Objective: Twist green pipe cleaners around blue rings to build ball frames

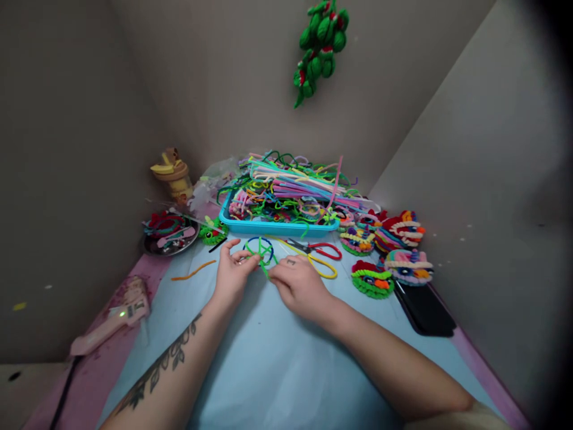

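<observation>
Between my hands is a ring of dark blue pipe cleaner (pixel 271 249) crossed by bright green pipe cleaner (pixel 259 245) like spokes. My left hand (pixel 235 269) pinches the ring at its near side with thumb and fingers. On the right, my right hand (pixel 302 286) is closed on a green pipe cleaner strand that hangs from the ring. Its fingertips hide part of the strand. Just past the right hand lie scissors with a red handle (pixel 330 249) and a yellow loop (pixel 330 273).
A blue tray (pixel 277 228) heaped with pipe cleaners stands behind. Several colourful fuzzy faces (pixel 372 280) and a black phone (pixel 425 310) lie right. At left are a metal bowl (pixel 190 243), an orange strip (pixel 192 273) and a pink glue gun (pixel 107 331) with a cord.
</observation>
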`<state>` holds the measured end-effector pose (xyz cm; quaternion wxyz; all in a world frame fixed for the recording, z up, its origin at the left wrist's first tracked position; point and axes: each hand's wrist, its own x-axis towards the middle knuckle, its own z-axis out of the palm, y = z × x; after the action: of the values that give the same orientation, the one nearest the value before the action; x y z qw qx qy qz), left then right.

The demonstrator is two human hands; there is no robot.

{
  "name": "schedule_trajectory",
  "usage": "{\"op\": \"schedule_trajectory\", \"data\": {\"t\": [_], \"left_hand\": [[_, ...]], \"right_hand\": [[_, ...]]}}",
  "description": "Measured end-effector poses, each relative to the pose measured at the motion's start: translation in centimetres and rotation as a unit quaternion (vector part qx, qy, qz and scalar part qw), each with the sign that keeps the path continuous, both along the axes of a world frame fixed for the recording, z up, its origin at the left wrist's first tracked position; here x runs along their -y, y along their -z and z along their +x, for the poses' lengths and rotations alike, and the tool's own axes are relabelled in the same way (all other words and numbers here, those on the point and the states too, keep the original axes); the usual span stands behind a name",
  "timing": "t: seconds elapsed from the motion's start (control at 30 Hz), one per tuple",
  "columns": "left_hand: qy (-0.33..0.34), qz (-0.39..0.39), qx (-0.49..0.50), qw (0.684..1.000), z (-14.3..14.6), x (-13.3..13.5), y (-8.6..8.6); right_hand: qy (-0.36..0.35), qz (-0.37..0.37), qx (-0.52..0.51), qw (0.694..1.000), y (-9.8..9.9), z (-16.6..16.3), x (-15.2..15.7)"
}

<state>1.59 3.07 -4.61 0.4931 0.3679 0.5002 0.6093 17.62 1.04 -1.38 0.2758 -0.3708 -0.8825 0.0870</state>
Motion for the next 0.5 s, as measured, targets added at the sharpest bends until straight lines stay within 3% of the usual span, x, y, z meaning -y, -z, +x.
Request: {"op": "schedule_trajectory", "data": {"t": [0.23, 0.5], "left_hand": [[0.034, -0.019, 0.000, 0.999, -0.2, 0.0, 0.2], [0.176, -0.049, -0.017, 0.983, 1.0, 1.3, -1.0]], "right_hand": [[0.094, 0.136, 0.059, 0.984, -1.0, 1.7, -1.5], [0.141, 0.105, 0.035, 0.984, -0.3, 3.3, -3.6]]}}
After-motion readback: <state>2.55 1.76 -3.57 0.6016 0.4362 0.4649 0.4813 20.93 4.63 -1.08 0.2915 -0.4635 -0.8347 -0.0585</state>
